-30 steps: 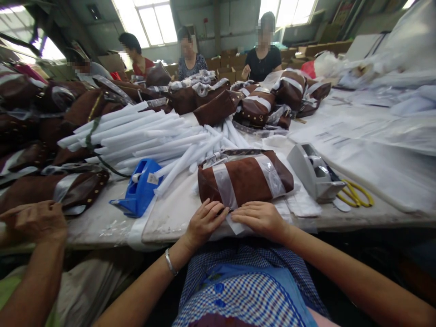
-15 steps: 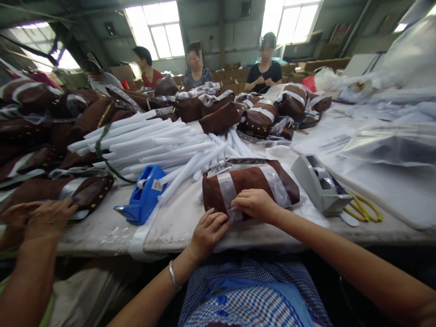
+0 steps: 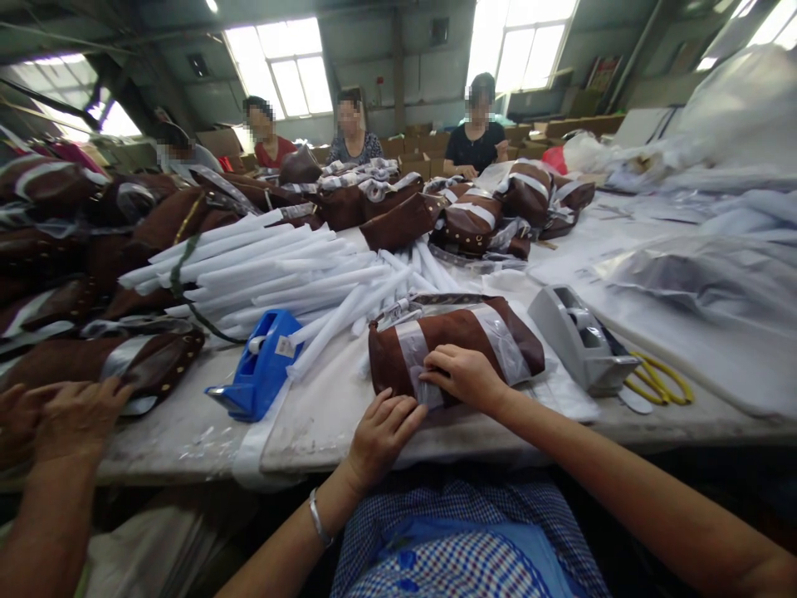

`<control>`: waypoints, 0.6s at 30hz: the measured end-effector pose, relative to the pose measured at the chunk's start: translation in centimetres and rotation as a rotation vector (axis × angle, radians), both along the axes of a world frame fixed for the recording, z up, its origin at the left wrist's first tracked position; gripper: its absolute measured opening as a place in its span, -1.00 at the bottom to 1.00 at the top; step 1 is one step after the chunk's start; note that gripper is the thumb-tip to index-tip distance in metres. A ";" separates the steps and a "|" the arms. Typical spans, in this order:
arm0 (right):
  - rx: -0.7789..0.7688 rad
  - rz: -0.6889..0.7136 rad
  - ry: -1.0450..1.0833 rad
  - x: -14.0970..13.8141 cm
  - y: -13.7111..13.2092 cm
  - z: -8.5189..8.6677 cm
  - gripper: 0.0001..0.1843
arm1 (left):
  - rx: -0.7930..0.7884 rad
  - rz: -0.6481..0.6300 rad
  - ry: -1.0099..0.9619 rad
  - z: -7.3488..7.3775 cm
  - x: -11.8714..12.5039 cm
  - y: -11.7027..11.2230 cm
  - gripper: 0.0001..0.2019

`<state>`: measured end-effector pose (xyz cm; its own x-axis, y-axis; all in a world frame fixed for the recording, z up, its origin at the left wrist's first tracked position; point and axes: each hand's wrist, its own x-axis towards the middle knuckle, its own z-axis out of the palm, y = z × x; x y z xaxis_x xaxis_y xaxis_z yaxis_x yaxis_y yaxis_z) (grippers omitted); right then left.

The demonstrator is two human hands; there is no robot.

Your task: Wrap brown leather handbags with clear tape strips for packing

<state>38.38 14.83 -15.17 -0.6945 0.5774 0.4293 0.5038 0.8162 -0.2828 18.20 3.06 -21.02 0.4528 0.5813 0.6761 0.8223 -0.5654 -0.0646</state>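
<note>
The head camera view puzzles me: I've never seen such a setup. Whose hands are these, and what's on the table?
There's no machine working here: these are a person's bare hands. The camera sits on that person's head, looking forward and down. The left hand is at the near edge of a brown bag with pale, shiny bands; the right hand is against its front. How firmly either grips is hard to tell. On the table, a blue tape dispenser and a grey tape dispenser flank the bag, with white rolls and more brown bags behind. The hand at far left belongs to someone else.
</note>
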 end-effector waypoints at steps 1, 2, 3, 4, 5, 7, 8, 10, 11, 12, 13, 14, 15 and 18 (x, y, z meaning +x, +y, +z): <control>-0.012 -0.024 0.026 0.0 0.0 -0.1 -0.83 | 0.002 0.000 0.027 0.1 -0.1 0.0 -0.66; -0.029 -0.046 0.052 -0.1 0.0 -0.3 -0.81 | 0.009 0.000 0.051 0.2 -0.1 0.0 -0.62; -0.047 -0.062 0.076 -0.1 0.1 -0.4 -0.80 | 0.018 -0.002 0.073 0.3 -0.2 0.0 -0.59; -0.062 -0.073 0.097 -0.2 0.2 -0.6 -0.79 | 0.024 -0.005 0.096 0.5 -0.2 0.0 -0.56; -0.071 -0.080 0.114 -0.3 0.3 -0.7 -0.79 | 0.025 -0.001 0.117 0.7 -0.2 0.0 -0.55; -0.071 -0.083 0.139 -0.5 0.4 -0.9 -0.80 | 0.004 0.025 0.153 1.2 0.0 0.1 -0.54; -0.063 -0.083 0.151 -0.6 0.5 -1.0 -0.81 | -0.019 0.044 0.166 1.4 0.1 0.1 -0.53; -0.031 -0.095 0.179 -0.2 0.3 -0.8 -0.86 | -0.064 0.091 0.161 1.8 0.5 0.1 -0.51; -0.001 -0.113 0.199 0.3 0.1 -0.5 -0.89 | -0.082 0.107 0.147 1.8 0.7 0.1 -0.50; 0.039 -0.140 0.220 1.2 0.0 -0.2 -0.92 | -0.096 0.120 0.129 1.8 0.9 0.1 -0.48; 0.090 -0.182 0.238 2.4 -0.2 0.2 -0.93 | -0.107 0.129 0.106 1.7 1.0 0.0 -0.48; 0.146 -0.233 0.247 4.1 -0.2 0.6 -0.90 | -0.115 0.138 0.079 1.6 1.1 -0.1 -0.47; 0.207 -0.291 0.248 6.1 -0.1 0.9 -0.85 | -0.123 0.148 0.052 1.4 1.2 -0.1 -0.47; 0.356 -0.505 0.195 13.8 0.8 1.3 -0.70 | -0.144 0.179 -0.020 1.0 1.5 -0.2 -0.43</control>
